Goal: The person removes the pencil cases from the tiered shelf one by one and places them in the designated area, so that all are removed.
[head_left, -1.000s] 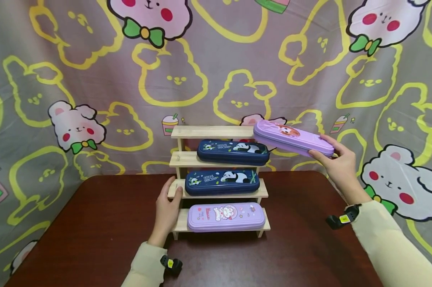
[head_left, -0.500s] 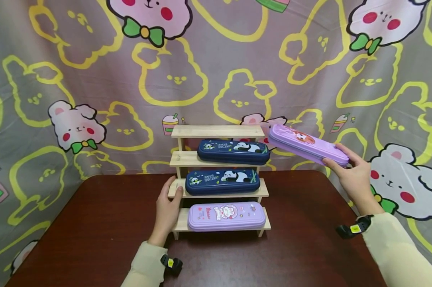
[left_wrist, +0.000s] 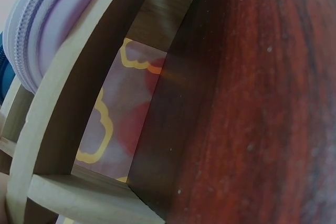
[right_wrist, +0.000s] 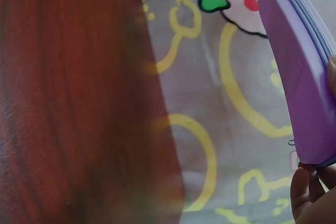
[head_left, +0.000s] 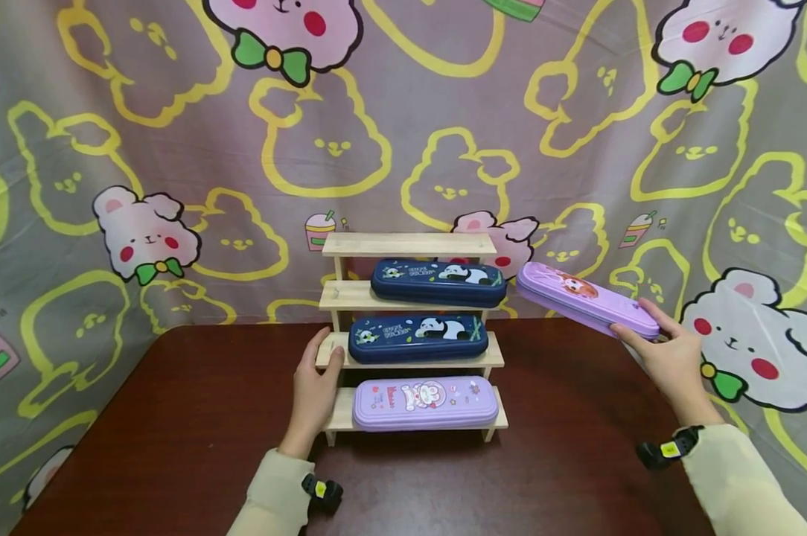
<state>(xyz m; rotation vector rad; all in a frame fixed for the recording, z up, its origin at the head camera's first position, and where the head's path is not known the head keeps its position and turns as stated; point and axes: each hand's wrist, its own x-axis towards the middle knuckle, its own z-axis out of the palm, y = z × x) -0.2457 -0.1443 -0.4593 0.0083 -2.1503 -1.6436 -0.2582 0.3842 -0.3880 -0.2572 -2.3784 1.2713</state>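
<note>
My right hand (head_left: 671,357) grips the right end of a purple pencil case (head_left: 584,299), thumb in front and fingers behind. The case is held in the air, right of the wooden tiered rack (head_left: 406,244), and slopes down to the right. In the right wrist view the same pencil case (right_wrist: 296,77) shows its underside and zipper. My left hand (head_left: 315,394) holds the rack's left side at the second tier from the bottom. On the rack lie a lavender pencil case (head_left: 426,403) at the bottom and two navy panda pencil cases (head_left: 417,339) on the middle tiers.
The rack stands on a dark reddish-brown table (head_left: 209,417). A patterned cloth (head_left: 350,134) with bears and bunnies hangs behind the table. The top tier of the rack is bare wood. The left wrist view shows the rack's lowest plank (left_wrist: 58,103) close up.
My right hand has carried the purple pencil case from beside the rack's top tier to the right and then downward. The left hand has stayed on the rack.
</note>
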